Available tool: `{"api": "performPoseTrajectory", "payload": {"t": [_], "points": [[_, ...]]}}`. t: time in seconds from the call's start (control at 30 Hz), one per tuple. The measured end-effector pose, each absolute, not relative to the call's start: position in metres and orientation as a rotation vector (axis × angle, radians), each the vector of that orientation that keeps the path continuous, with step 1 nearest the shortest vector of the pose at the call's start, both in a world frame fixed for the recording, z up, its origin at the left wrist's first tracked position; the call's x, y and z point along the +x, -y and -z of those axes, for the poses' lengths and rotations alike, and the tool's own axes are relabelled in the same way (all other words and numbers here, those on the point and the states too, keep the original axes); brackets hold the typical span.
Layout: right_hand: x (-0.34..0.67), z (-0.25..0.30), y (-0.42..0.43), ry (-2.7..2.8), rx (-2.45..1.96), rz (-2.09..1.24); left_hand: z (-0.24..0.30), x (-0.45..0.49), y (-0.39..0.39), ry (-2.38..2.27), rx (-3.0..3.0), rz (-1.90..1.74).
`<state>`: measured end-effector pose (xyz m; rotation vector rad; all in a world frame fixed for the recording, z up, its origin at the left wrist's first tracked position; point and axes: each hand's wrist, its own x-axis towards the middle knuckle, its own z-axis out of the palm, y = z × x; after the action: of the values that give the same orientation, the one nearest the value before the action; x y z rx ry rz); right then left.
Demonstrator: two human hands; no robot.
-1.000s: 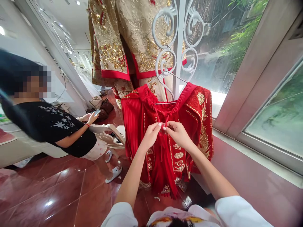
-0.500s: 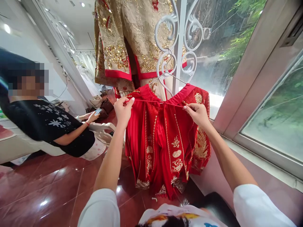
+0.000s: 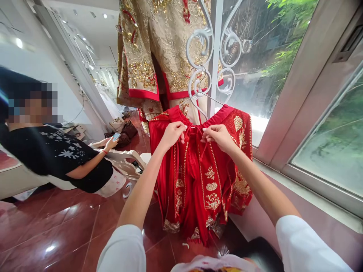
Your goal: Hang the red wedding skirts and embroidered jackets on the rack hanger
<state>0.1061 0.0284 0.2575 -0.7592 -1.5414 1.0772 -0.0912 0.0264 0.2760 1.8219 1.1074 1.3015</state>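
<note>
Head camera, and the red garment [image 3: 195, 181] hangs upright on a wire hanger [image 3: 212, 97], before the white scrollwork [image 3: 217, 45]! At its gathered waist, the right hand [image 3: 217, 135] pinches a red cord [image 3: 204, 148], thumb against finger, slack dangling below. Opposite, the left hand [image 3: 175, 134] has fingertips pressed together; can't tell what's between them. Off left, a person [image 3: 93, 173] holds a phone [image 3: 116, 136].

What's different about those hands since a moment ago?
The left hand and right hand, previously spread wide with the red cord taut, have moved inward; the cord now dangles beside the right. The red garment stays on its hanger; the other person still holds a phone.
</note>
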Motion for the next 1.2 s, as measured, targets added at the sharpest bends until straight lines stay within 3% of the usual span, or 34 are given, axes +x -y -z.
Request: {"api": "performPoseTrajectory", "payload": {"t": [0.2, 0.33, 0.73, 0.9, 1.07, 1.2], "points": [[0.093, -0.263, -0.039, 1.832, -1.070, -0.309, -0.272, -0.073, -0.026, -1.687, 2.286, -1.290], [0.091, -0.265, -0.043, 1.930, -1.150, -0.188, -0.268, -0.060, -0.019, -1.909, 2.336, -1.278], [0.087, -0.271, -0.041, 1.676, -1.056, -0.611, -0.280, -0.066, -0.034, -1.260, 1.774, -1.780], [0.127, -0.284, -0.046, 1.673, -1.029, -0.583, -0.296, -0.092, -0.051, -1.148, 1.671, -1.975], [0.159, -0.288, -0.065, 1.579, -1.028, -0.802, -0.300, -0.119, -0.047, -1.088, 1.789, -1.647], [0.166, -0.298, -0.071, 1.907, -1.067, -1.092, -0.302, -0.130, -0.029, -1.413, 2.210, -1.434]]}}
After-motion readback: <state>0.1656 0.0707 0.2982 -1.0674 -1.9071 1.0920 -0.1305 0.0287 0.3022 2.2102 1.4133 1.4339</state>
